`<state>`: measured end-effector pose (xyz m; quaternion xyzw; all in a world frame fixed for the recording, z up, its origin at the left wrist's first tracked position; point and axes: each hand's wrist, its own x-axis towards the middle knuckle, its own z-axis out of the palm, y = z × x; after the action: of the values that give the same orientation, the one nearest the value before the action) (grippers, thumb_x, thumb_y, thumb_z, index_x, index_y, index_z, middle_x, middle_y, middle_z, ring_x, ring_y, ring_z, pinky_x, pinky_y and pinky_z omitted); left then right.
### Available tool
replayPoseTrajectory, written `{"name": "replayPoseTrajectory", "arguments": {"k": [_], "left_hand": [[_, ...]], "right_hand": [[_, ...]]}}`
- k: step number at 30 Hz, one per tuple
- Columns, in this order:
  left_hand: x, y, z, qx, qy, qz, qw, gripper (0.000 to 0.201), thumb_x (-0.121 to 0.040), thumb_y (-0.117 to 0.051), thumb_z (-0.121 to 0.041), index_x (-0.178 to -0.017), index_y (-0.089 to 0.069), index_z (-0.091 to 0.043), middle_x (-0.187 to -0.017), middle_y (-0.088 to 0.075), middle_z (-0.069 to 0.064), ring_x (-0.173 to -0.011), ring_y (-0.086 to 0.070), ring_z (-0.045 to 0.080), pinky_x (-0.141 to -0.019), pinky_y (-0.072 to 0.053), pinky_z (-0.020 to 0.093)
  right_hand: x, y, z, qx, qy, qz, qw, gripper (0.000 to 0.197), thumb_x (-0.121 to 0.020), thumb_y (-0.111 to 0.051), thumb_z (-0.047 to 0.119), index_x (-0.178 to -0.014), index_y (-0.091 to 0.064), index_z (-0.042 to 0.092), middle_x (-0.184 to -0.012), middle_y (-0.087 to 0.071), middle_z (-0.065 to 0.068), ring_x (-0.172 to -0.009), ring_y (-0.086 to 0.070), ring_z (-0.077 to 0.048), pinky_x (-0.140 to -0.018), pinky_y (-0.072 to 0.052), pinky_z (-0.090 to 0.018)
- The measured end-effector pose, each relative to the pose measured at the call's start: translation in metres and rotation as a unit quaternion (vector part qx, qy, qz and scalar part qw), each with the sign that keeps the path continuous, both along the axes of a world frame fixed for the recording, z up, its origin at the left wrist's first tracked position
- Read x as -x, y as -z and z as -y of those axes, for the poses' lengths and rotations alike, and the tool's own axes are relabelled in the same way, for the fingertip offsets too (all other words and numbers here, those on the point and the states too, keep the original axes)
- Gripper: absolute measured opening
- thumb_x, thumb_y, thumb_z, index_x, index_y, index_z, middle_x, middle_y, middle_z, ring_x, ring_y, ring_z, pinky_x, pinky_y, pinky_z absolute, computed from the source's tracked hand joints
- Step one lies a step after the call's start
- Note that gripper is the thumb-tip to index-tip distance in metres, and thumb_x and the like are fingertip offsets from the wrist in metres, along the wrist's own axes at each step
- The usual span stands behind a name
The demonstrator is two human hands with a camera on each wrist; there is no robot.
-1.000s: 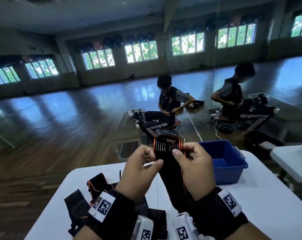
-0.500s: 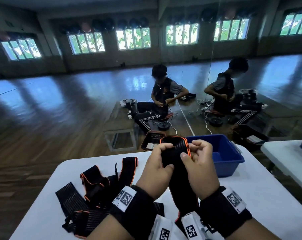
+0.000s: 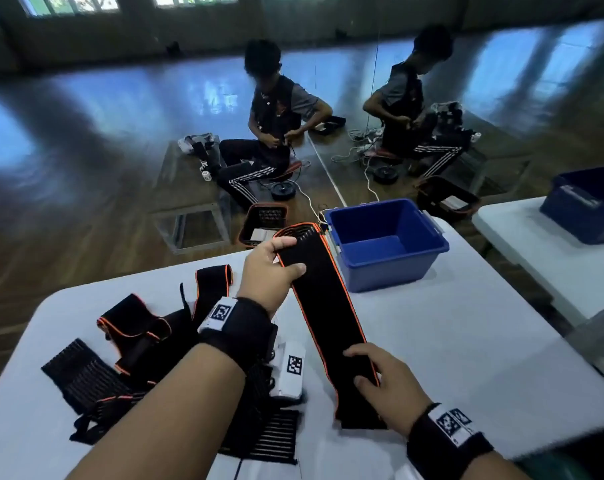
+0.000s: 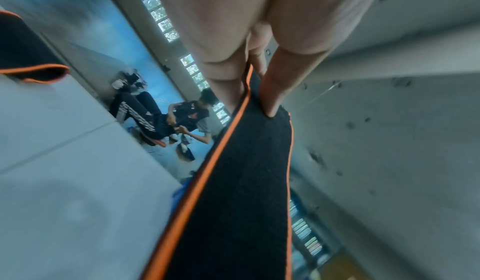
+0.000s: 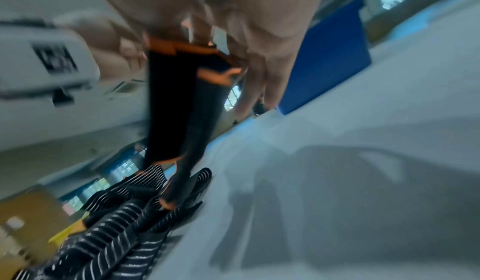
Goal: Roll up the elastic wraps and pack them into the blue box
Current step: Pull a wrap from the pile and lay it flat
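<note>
A long black elastic wrap (image 3: 328, 306) with orange edges is stretched out above the white table (image 3: 466, 341), running from near the blue box (image 3: 387, 244) back toward me. My left hand (image 3: 293, 256) grips its far end between thumb and fingers, and the left wrist view shows that pinch on the wrap (image 4: 233, 192) up close. My right hand (image 3: 357, 367) pinches the wrap near its near end. The right wrist view is blurred, with the wrap (image 5: 171, 103) hanging below the fingers and the blue box (image 5: 324, 58) behind. The box looks empty.
A pile of loose black wraps (image 3: 131, 348) lies at the table's left, under my left forearm. A second white table with another blue box (image 3: 587, 206) stands to the right. Beyond the far edge, a basket (image 3: 264, 223) and a seated person (image 3: 269, 126) are on the floor.
Both hands held the wrap's top end close together before. My right hand has since slid down to the near end, and the wrap is pulled out straight. My view has tilted down.
</note>
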<state>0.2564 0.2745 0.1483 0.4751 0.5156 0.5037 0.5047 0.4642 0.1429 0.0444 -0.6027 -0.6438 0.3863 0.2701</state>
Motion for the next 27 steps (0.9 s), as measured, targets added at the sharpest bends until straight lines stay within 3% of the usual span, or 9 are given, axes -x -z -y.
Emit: {"name": "replayPoseTrajectory", "arguments": {"k": [2, 5, 8, 10, 12, 15, 17, 21, 27], "left_hand": [[0.004, 0.026, -0.016, 0.017, -0.006, -0.061, 0.998, 0.043, -0.077, -0.068, 0.015, -0.097, -0.066, -0.023, -0.1, -0.072, 0.009, -0.084, -0.07, 0.025, -0.08, -0.06, 0.042], [0.009, 0.059, -0.037, 0.071, -0.004, -0.127, 0.989, 0.041, -0.076, -0.069, 0.015, -0.087, -0.07, -0.025, -0.103, -0.073, 0.019, -0.084, -0.07, 0.029, -0.084, -0.06, 0.049], [0.012, 0.086, -0.054, 0.121, 0.025, -0.162, 0.979, 0.038, -0.077, -0.069, 0.015, -0.082, -0.072, -0.022, -0.095, -0.072, 0.019, -0.089, -0.072, 0.038, -0.086, -0.059, 0.051], [0.015, 0.102, -0.062, 0.127, 0.04, -0.208, 0.969, 0.038, -0.075, -0.071, 0.012, -0.08, -0.073, -0.026, -0.089, -0.072, 0.013, -0.087, -0.073, 0.034, -0.085, -0.06, 0.046], [0.018, 0.113, -0.069, 0.128, 0.05, -0.256, 0.957, 0.037, -0.075, -0.073, 0.008, -0.078, -0.072, -0.029, -0.087, -0.072, 0.008, -0.077, -0.07, 0.025, -0.083, -0.061, 0.038], [0.022, 0.123, -0.077, 0.135, 0.068, -0.32, 0.935, 0.035, -0.076, -0.073, 0.004, -0.079, -0.069, -0.031, -0.081, -0.067, 0.001, -0.077, -0.066, 0.024, -0.079, -0.06, 0.035], [0.026, 0.121, -0.079, 0.14, 0.089, -0.354, 0.92, 0.031, -0.077, -0.072, 0.0, -0.086, -0.069, -0.03, -0.093, -0.068, 0.0, -0.087, -0.067, 0.025, -0.082, -0.058, 0.036], [0.03, 0.109, -0.052, 0.078, 0.138, -0.468, 0.87, 0.024, -0.084, -0.071, -0.017, -0.107, -0.067, -0.022, -0.11, -0.06, -0.003, -0.097, -0.059, 0.017, -0.081, -0.044, 0.026], [0.046, 0.131, 0.033, 0.057, 0.296, -0.567, 0.766, 0.033, -0.088, -0.067, -0.041, -0.117, -0.061, -0.028, -0.12, -0.054, -0.004, -0.112, -0.053, 0.018, -0.101, -0.046, 0.034]], "right_hand": [[-0.005, 0.008, 0.004, 0.06, -0.001, -0.037, 0.997, 0.055, -0.08, -0.061, -0.001, -0.107, -0.063, 0.047, -0.113, -0.067, 0.019, -0.102, -0.064, 0.0, -0.093, -0.05, -0.022], [-0.005, 0.019, 0.011, 0.163, 0.006, -0.09, 0.982, 0.049, -0.08, -0.067, -0.006, -0.108, -0.069, 0.034, -0.094, -0.072, 0.013, -0.084, -0.069, -0.001, -0.079, -0.056, -0.022], [-0.001, 0.034, 0.014, 0.179, 0.023, -0.057, 0.982, 0.04, -0.077, -0.076, 0.009, -0.105, -0.069, 0.037, -0.086, -0.07, 0.008, -0.079, -0.068, -0.008, -0.082, -0.059, -0.03], [0.002, 0.039, 0.017, 0.181, 0.024, -0.02, 0.983, 0.036, -0.08, -0.076, 0.019, -0.107, -0.067, 0.041, -0.081, -0.059, 0.009, -0.07, -0.058, -0.004, -0.072, -0.054, -0.018], [0.008, 0.04, 0.018, 0.193, 0.015, -0.006, 0.981, 0.035, -0.083, -0.074, 0.025, -0.113, -0.062, 0.038, -0.082, -0.053, 0.011, -0.067, -0.05, -0.001, -0.064, -0.048, -0.014], [0.016, 0.045, 0.02, 0.204, -0.017, 0.024, 0.979, 0.042, -0.085, -0.071, 0.032, -0.123, -0.053, 0.039, -0.103, -0.054, 0.017, -0.09, -0.055, 0.003, -0.083, -0.047, -0.016], [0.017, 0.047, 0.019, 0.207, -0.017, 0.044, 0.977, 0.046, -0.085, -0.07, 0.036, -0.126, -0.049, 0.038, -0.119, -0.05, 0.014, -0.108, -0.053, -0.002, -0.098, -0.046, -0.022], [0.016, 0.044, 0.019, 0.192, -0.037, 0.076, 0.978, 0.046, -0.091, -0.063, 0.045, -0.132, -0.048, 0.031, -0.126, -0.04, 0.01, -0.109, -0.05, -0.004, -0.099, -0.041, -0.018], [0.013, 0.047, 0.022, 0.176, -0.051, 0.085, 0.979, 0.048, -0.092, -0.06, 0.046, -0.133, -0.051, 0.024, -0.129, -0.04, 0.01, -0.111, -0.051, -0.004, -0.103, -0.041, -0.02]]}}
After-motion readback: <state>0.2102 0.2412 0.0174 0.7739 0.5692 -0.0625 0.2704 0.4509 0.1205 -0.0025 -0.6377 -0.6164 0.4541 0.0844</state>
